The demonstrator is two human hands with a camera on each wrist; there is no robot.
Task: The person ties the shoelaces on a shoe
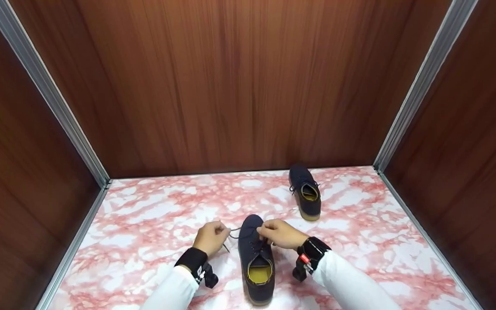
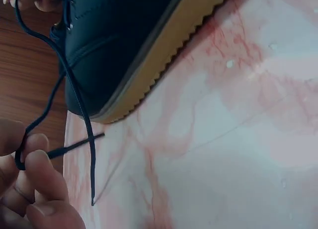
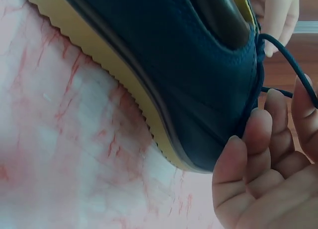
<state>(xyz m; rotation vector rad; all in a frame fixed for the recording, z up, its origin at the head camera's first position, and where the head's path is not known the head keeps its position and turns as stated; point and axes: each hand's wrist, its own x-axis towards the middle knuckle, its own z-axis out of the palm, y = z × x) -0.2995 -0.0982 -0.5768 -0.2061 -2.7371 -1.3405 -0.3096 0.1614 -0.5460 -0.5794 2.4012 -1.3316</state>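
Note:
A dark navy lace-up shoe (image 1: 246, 258) with a yellow insole stands upright on the table, its toe pointing away from me. To its left, my left hand (image 1: 211, 237) pinches a dark shoelace (image 2: 87, 124) between thumb and fingers. The lace bends round those fingertips, and its loose end sticks out past them in the left wrist view. Over the front of the shoe, my right hand (image 1: 283, 234) pinches another stretch of lace. In the right wrist view the curled fingers (image 3: 258, 132) of that hand come right up to the shoe's lacing.
A matching shoe (image 1: 300, 175) with tied laces stands farther back on the right. Brown wood-grain panels (image 1: 230, 86) with metal corner rails (image 1: 50, 90) enclose the back and sides of the red-and-white marbled table (image 1: 144, 211). Both wrists wear black bands (image 1: 191, 259) with small cameras.

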